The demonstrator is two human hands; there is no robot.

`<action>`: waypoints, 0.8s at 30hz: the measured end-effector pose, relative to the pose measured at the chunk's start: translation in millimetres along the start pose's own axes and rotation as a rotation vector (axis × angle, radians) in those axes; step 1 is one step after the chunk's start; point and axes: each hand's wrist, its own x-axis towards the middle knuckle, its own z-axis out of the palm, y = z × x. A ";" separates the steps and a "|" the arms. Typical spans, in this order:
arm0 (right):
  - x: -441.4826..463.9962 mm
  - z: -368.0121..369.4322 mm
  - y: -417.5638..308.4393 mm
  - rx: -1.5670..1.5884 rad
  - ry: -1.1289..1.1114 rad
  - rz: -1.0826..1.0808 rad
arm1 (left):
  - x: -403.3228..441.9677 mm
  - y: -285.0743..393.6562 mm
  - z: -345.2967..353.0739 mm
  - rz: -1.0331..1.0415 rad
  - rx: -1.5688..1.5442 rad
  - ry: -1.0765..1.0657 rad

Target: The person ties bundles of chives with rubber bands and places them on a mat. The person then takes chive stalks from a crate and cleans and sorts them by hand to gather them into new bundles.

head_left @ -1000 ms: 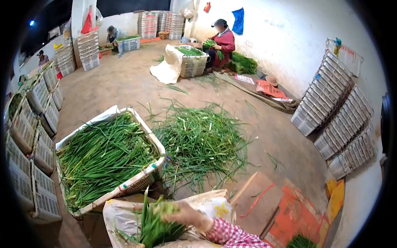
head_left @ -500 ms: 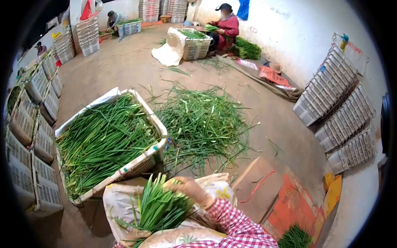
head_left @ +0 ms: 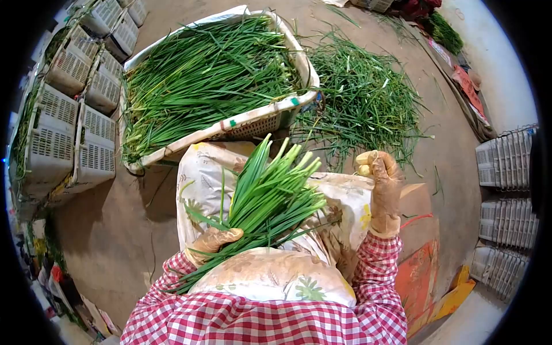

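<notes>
My gloved left hand (head_left: 214,242) is closed around the lower part of a bunch of garlic chives (head_left: 265,195). The bunch lies slantwise over my lap, its pale cut-looking ends up and to the right. My gloved right hand (head_left: 384,187) is raised beside my right knee, away from the bunch. Its fingers are curled in, with yellowish tips at the front; whether anything is pinched there is hidden. A stained, leaf-patterned cloth (head_left: 264,276) covers my lap and legs.
A large white crate (head_left: 230,124) full of chives stands ahead to the left. A heap of loose green leaves (head_left: 362,98) lies on the floor beside it. Crates (head_left: 95,144) line the left side; stacked crates (head_left: 506,161) stand at right. A red-orange sheet (head_left: 418,270) lies near my right arm.
My right hand has left the top of the bunch and moved right. The view has tilted down, so the people at the back are mostly out of sight.
</notes>
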 end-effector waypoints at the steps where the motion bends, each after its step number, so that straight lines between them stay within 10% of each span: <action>1: -3.0 5.5 -7.7 0.000 -0.004 0.012 | -1.5 5.3 6.3 0.044 -0.009 0.003; 7: -2.0 43.5 -17.3 -0.717 -0.426 -0.599 | -18.3 48.6 41.7 -0.100 -0.201 -0.025; 19: -13.8 69.5 34.0 -0.987 -0.580 -0.420 | -11.1 27.4 31.5 0.154 0.089 -0.089; 22: -7.5 73.7 55.4 -0.906 -0.289 -0.658 | -9.9 30.5 31.5 0.081 0.151 -0.112; 24: 5.2 70.9 76.9 -0.737 -0.199 -0.356 | -11.2 34.5 30.0 0.033 0.197 -0.123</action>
